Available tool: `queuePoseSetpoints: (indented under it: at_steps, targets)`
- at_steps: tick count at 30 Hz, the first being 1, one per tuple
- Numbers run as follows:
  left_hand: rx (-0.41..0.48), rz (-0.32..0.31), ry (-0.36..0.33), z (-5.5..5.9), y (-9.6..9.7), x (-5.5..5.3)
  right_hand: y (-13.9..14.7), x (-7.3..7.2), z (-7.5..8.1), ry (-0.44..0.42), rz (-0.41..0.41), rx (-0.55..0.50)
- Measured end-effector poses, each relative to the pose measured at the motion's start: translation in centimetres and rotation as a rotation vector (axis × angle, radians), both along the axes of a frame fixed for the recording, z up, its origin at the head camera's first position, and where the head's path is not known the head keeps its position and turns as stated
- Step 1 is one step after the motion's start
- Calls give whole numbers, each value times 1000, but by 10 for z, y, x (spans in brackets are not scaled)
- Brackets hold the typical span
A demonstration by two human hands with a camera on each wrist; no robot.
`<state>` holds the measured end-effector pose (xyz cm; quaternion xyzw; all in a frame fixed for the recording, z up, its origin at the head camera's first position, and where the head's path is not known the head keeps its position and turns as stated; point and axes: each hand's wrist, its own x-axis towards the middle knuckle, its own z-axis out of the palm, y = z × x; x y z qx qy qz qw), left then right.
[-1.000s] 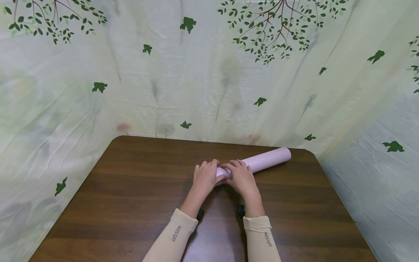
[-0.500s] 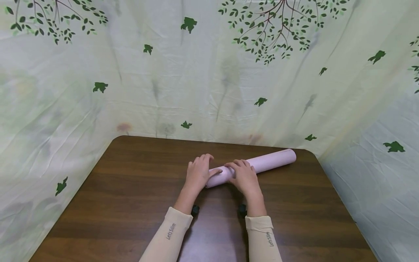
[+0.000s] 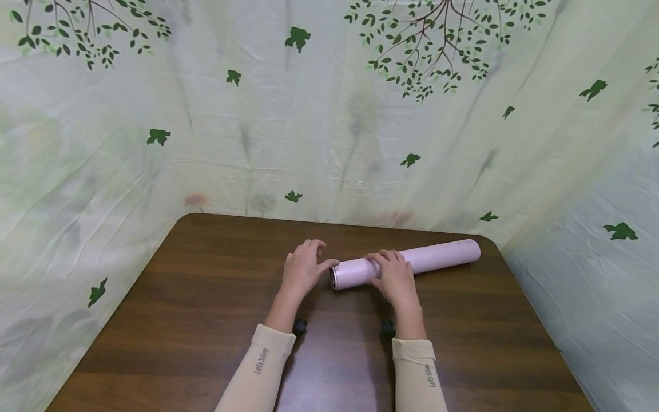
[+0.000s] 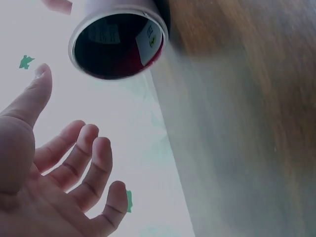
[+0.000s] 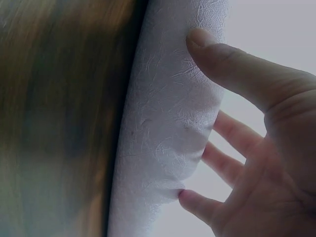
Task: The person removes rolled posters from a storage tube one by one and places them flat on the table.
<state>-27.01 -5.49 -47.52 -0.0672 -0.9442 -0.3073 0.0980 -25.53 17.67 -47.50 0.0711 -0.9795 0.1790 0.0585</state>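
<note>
leaf-print curtain (image 3: 329, 120) behind, pink roll (image 3: 435, 258) aslant on brown table (image 3: 175, 343), my right hand (image 3: 395, 277) grips it between thumb and fingers, probably so it won't roll, my left hand (image 3: 300, 270) loose, empty, just off its hollow end.

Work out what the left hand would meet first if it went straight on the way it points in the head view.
From the left hand, probably the printed cloth beyond the table; the pink roll lies to the right of that line, though depth is unclear.
</note>
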Motion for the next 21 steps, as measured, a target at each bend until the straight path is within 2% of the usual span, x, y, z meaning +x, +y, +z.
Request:
queuePoseSetpoints:
  at_steps: [9, 14, 21]
  targets:
    - [56, -34, -99, 3, -5, -2, 7, -3, -4, 27, -38, -7]
    - [74, -102, -183, 3, -4, -2, 8, -4, -5, 22, -53, -21]
    - [110, -228, -253, -2, 0, -2, 8, -3, -5, 15, -57, -30]
